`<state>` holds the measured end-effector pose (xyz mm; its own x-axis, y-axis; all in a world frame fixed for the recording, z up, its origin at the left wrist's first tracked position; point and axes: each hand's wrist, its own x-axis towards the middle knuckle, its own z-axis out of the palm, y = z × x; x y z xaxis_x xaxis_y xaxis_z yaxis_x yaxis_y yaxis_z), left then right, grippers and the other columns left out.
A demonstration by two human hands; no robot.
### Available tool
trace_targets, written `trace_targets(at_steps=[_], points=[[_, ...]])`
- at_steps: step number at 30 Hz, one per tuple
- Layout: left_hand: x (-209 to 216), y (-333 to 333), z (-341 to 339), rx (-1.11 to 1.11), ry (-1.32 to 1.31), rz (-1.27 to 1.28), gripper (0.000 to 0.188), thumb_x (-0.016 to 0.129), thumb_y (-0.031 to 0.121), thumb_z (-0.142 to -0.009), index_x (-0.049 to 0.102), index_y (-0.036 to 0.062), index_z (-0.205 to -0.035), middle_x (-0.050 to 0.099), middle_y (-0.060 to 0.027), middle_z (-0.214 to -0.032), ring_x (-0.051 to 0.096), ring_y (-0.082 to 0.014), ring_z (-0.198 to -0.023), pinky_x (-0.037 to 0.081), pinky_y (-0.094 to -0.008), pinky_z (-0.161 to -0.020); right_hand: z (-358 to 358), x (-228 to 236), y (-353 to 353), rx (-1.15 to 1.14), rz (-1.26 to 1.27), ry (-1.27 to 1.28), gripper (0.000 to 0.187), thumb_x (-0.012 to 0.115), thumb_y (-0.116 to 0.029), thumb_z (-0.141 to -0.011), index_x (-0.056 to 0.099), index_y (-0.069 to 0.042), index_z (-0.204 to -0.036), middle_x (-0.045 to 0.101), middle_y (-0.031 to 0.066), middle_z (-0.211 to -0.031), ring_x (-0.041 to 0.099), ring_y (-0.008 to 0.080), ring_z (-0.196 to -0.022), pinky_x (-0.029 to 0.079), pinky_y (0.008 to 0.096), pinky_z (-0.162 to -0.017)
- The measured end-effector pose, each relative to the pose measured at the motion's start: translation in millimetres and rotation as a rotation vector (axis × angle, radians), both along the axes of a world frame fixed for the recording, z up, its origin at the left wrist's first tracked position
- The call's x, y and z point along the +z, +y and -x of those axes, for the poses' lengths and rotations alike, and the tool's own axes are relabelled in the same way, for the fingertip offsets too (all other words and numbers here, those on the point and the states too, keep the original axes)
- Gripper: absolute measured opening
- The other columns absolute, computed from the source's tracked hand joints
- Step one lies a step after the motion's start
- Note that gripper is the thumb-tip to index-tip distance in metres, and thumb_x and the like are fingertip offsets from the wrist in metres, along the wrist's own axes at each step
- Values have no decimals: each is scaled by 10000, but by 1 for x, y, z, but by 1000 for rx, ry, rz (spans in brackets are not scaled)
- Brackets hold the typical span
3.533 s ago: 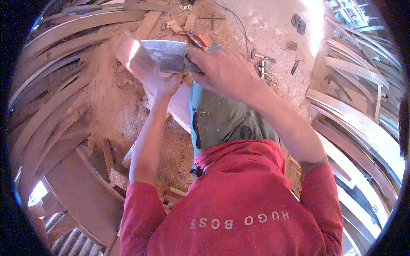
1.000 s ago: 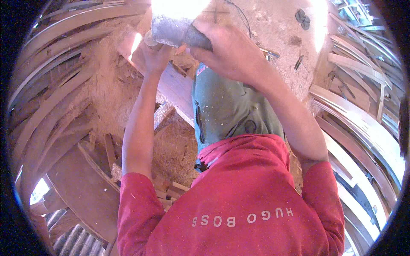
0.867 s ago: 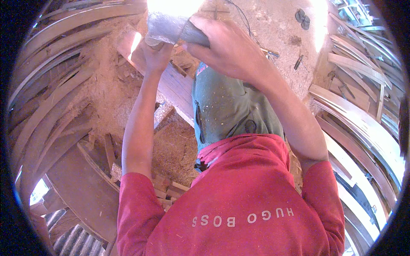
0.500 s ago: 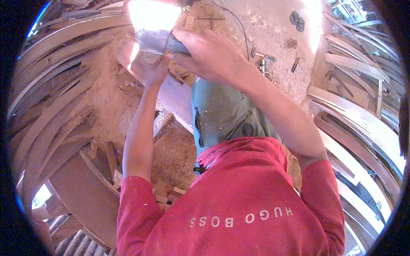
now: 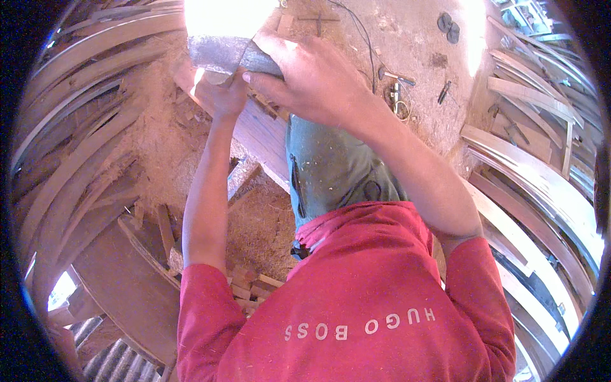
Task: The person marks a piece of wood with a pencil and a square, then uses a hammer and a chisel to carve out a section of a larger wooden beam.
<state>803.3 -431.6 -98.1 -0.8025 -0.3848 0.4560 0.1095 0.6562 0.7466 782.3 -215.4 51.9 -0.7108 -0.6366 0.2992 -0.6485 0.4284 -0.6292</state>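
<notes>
At the top of the view my left hand (image 5: pixel 223 99) is closed round the lower end of a grey blocky piece (image 5: pixel 216 56), whose upper part is lost in glare. My right hand (image 5: pixel 312 79) pinches a dark grey strip-like piece (image 5: pixel 262 62) between thumb and fingers, against the block's right side. Whether the two grey parts are joined I cannot tell. Below my hands a long wooden plank (image 5: pixel 264 143) slants down to my green trousers (image 5: pixel 331 169).
Curved wooden pieces (image 5: pixel 76 89) are stacked on the left, and long boards (image 5: pixel 515 165) on the right. A hammer (image 5: pixel 396 77), pliers (image 5: pixel 443 93), a dark cable (image 5: pixel 359 32) and a black object (image 5: pixel 448 28) lie on the dusty floor. Wood offcuts (image 5: pixel 254 286) lie lower down.
The grey block has tilted and shifted slightly, with more of it washed out by glare. My right hand has moved a little up and left. Both hands keep their hold.
</notes>
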Motion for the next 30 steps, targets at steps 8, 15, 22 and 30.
trace_targets(at_steps=[8,15,22,30], points=[[-56,-5,-3,-256,25,-465,728,788,132,-799,370,-30,-1373,586,-121,-1165,597,-176,-1061,536,-332,-873,2,-3,-5,34,-7,2,369,637,-321,-882,596,-26,-1101,691,249,-931,683,443,-880,547,541,-826],[11,27,-2,-104,34,-183,183,719,113,-801,612,11,-909,638,-47,-790,617,-157,-724,516,-311,-684,9,-1,7,-16,-222,-37,390,669,-283,-897,575,0,-1149,646,275,-859,654,443,-849,510,533,-749],[-21,12,-8,-209,23,-305,685,794,61,-758,447,-67,-1334,612,-98,-1189,615,-198,-1067,519,-331,-907,-1,1,12,-14,0,-36,359,644,-311,-881,584,-33,-1101,683,244,-943,679,438,-893,522,538,-843],[-42,6,-11,-191,-66,-356,859,831,153,-742,363,-11,-1444,489,-156,-1377,514,-250,-1241,446,-382,-1045,-8,1,15,31,-259,-179,327,657,-284,-896,555,-44,-1094,642,259,-928,639,478,-855,514,549,-765]])
